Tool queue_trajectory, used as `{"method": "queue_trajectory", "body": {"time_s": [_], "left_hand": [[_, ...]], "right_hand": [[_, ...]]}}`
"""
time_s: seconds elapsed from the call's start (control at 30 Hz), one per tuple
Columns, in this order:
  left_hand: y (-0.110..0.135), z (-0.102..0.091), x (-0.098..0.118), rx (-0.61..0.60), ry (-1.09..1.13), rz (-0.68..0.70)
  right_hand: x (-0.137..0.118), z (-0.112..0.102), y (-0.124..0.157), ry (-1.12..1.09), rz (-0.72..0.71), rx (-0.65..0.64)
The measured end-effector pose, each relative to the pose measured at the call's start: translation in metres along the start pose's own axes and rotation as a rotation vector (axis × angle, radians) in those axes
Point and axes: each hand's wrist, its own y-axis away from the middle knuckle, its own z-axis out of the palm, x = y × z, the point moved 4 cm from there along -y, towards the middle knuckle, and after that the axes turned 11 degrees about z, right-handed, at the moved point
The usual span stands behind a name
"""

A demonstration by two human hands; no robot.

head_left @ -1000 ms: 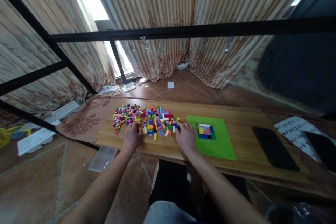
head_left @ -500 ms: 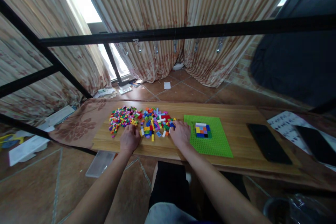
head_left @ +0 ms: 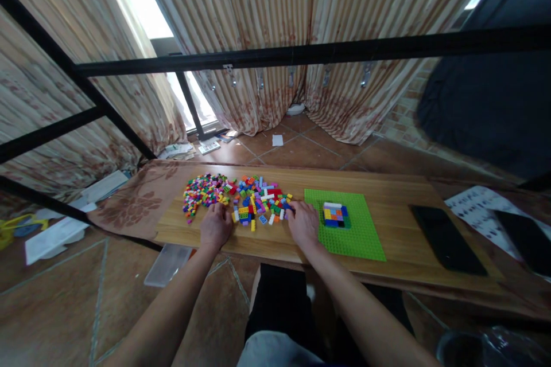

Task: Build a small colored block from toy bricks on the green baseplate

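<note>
A heap of small coloured bricks (head_left: 241, 194) lies on the wooden table (head_left: 387, 192). My left hand (head_left: 216, 225) rests at the heap's near edge with its fingers curled down onto the wood. My right hand (head_left: 303, 223) sits between the heap and a green baseplate (head_left: 357, 235), fingertips at the bricks; what they touch is too small to name. On the baseplate stands a small block of joined bricks (head_left: 336, 214) in white, yellow, blue, orange and black.
A black phone (head_left: 447, 239) lies on the table to the right, with a second dark device (head_left: 523, 241) and a printed sheet (head_left: 477, 206) beyond. A black metal frame (head_left: 301, 53) crosses in front. A clear lid (head_left: 167, 264) and papers lie on the tiled floor.
Both hands stay at the near edge of the heap with only slight shifts; the view swayed a little left and back.
</note>
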Motion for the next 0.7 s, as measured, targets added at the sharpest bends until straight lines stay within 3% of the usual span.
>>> {"method": "queue_trajectory", "body": {"time_s": [0.27, 0.53, 0.7], "left_hand": [[0.000, 0.002, -0.001, -0.002, -0.001, -0.002], [0.001, 0.001, -0.001, 0.000, 0.011, -0.009], [0.001, 0.000, -0.001, 0.000, 0.012, -0.008]], "right_hand": [[0.004, -0.001, -0.004, -0.062, 0.001, -0.029], [-0.019, 0.001, 0.005, -0.011, -0.110, -0.028], [-0.031, 0.005, -0.002, 0.091, -0.083, -0.073]]}}
